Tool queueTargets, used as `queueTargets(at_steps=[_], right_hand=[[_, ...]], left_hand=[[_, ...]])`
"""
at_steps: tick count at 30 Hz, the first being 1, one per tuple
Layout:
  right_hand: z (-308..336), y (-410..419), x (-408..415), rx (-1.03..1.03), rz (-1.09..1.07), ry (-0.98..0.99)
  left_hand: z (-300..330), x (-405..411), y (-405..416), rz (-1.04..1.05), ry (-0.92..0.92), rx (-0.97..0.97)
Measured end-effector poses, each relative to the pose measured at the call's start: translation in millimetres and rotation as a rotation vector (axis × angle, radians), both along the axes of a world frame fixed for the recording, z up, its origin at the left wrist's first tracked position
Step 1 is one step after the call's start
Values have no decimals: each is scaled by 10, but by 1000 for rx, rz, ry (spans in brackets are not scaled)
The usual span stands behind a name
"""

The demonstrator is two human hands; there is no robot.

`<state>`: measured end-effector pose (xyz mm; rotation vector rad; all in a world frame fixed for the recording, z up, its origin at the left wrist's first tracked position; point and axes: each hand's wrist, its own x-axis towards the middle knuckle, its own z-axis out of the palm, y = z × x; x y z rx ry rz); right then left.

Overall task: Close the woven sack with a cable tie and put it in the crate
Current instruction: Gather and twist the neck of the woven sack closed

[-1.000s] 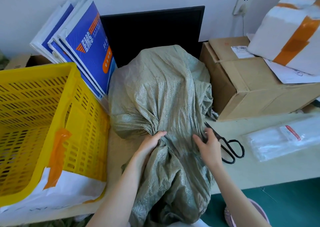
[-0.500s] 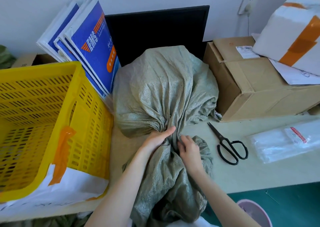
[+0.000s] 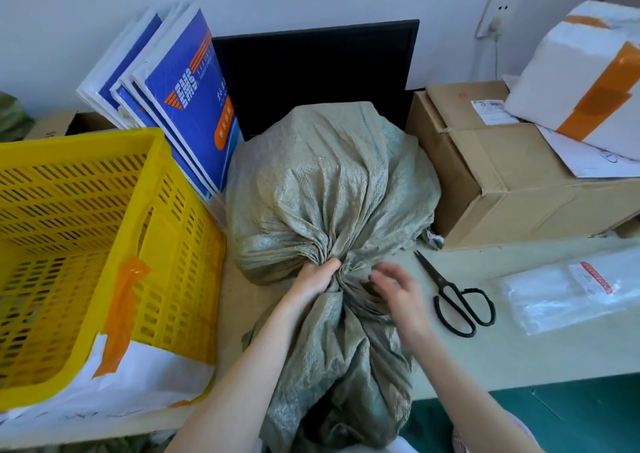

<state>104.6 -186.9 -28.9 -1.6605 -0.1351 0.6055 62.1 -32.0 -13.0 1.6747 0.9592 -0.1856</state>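
Left hand [image 3: 317, 276] grips the woven sack's [image 3: 322, 189] gathered neck.
Right hand [image 3: 398, 288] has let go, fingers spread; no cable tie on yet.

The right hand [image 3: 398, 288] has let go of the sack's [image 3: 325, 182] gathered neck.

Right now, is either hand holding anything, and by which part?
The left hand grips the woven sack at its gathered neck. The right hand is blurred beside the neck with fingers spread; it seems to hold nothing.
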Motion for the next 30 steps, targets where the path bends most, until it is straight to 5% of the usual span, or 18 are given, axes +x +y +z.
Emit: queueTargets(at_steps=[4, 8, 16, 23, 25, 28, 30], right_hand=[[276, 23, 676, 46, 97, 430], [437, 256, 1056, -100, 319, 375], [498, 665, 1003, -140, 647, 398], [338, 935, 901, -122, 286, 406], [321, 945, 893, -108, 207, 415], [347, 894, 894, -87, 205, 451], [366, 870, 891, -56, 226, 486]], left_hand=[[-4, -24, 30, -86, -20, 6], [70, -84, 43, -229, -86, -124], [2, 6, 112, -361, 50, 203], [32, 53, 91, -557, 175, 482], [54, 101, 180, -596, 224, 357], [152, 102, 326, -466, 187, -253], [129, 84, 412, -337, 133, -462]])
